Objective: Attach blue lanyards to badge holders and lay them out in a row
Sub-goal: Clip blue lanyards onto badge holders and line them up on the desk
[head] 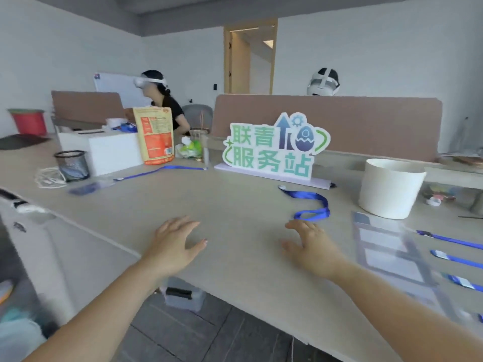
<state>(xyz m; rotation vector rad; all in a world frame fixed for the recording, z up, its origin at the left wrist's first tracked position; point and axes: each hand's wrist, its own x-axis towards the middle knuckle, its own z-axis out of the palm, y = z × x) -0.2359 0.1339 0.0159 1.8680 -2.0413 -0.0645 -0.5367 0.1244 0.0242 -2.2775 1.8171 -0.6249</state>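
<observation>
Left hand (175, 244) open over the beige tabletop (235, 199), fingers spread and relaxed, gripping nothing. Same deal with right hand (311, 246): palm down, fingers loose, nothing held, just short of the curled blue fabric lanyard (311, 202) and not touching it.

Second blue lanyard (162, 171) stretched out straight way back left, near a tall orange pouch (156, 134). Clear plastic badge holders (386, 257) flat on the table just right of the right hand, pretty blurry, with a few more blue lanyard ends (454, 241) beside them at the right edge.

Containers:
- White round tub (389, 189) behind the badge holders, inside hidden from this angle.
- Black mesh pen cup (73, 164) back left, contents too dark to make out.
- Clear plastic box (183, 296) down below the table edge, something black inside.

Green-and-white cut-out sign (274, 147) standing mid-table, behind the curled lanyard.
</observation>
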